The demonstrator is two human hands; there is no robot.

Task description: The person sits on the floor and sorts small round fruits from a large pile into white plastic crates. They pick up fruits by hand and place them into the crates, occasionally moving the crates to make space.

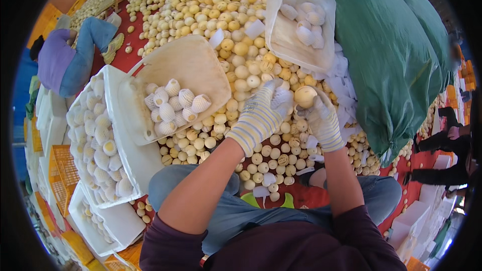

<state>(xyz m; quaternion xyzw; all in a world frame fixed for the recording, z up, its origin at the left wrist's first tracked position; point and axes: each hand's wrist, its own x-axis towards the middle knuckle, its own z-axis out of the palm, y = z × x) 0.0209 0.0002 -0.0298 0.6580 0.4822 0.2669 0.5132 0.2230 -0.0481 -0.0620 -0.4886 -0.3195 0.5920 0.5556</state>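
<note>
My left hand (261,114), in a striped knit work glove, holds a white foam net sleeve (281,98). Whether a fruit sits inside that sleeve is hidden by the fingers. Just to the right, my right hand (324,122), gloved alike, grips a bare round yellow fruit (305,96), probably a pepino melon. Both hands are close together above a broad heap of such fruit (241,71), some dark-striped. Left of my hands, a tilted off-white plastic tub (203,58) contains several sleeved fruits (167,112).
Beyond my hands stands another plastic tub (280,41) with sleeved fruits. A white foam box (131,158) full of sleeved fruits is at left. Loose foam sleeves (342,86) lie beside a large green sack (388,56). A person (60,58) sits at far left.
</note>
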